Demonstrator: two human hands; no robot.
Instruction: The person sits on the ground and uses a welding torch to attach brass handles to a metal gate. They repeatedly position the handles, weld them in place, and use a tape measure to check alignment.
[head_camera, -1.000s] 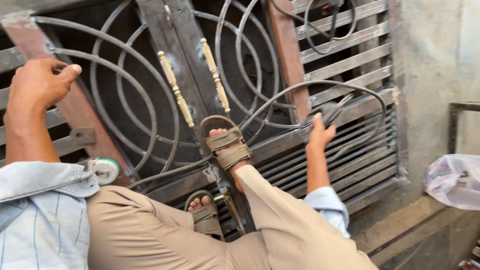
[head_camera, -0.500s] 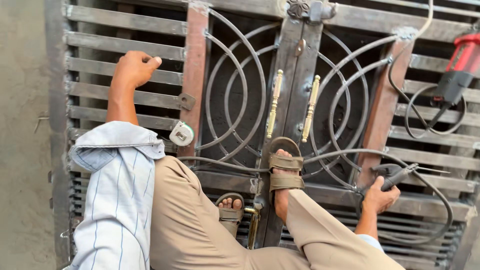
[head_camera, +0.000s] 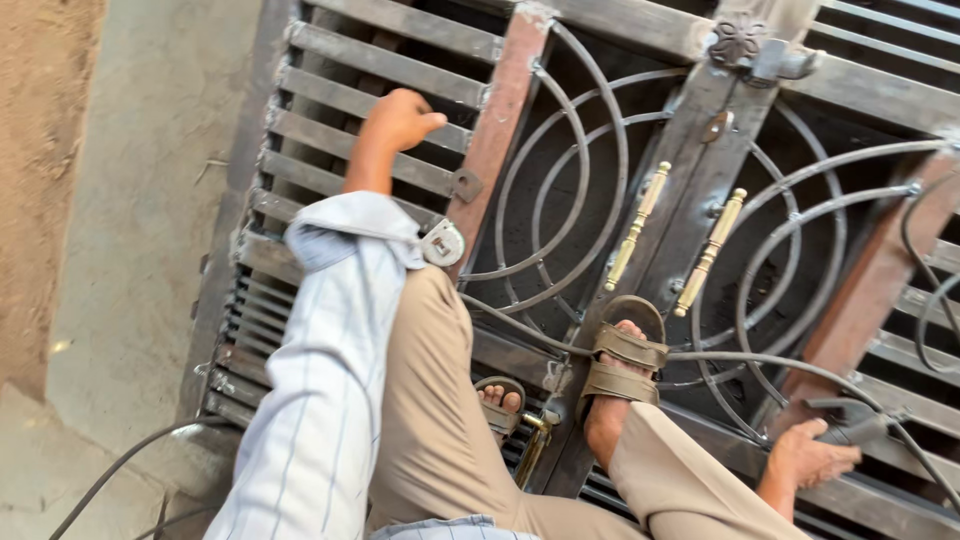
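Bracing on a flat-lying metal gate (head_camera: 600, 150), both hands down on it.

Sitting or crouching on the gate, sandalled right foot (head_camera: 622, 362) planted just beside the pair of brass handles (head_camera: 680, 235) at the centre post, other foot (head_camera: 500, 405) tucked lower beside that post, seemingly for balance. Pressing the left hand (head_camera: 400, 120), curled into a loose fist and holding nothing visible, against the horizontal slats left of the centre post, apparently taking body weight. Clasping the right hand (head_camera: 805, 458) round what looks like a dark tool handle (head_camera: 850, 425) with a cable (head_camera: 740, 360) trailing from it, low and right of the post; grip closed, though blurred. Small round tape measure (head_camera: 443, 243) lying near the left sleeve.
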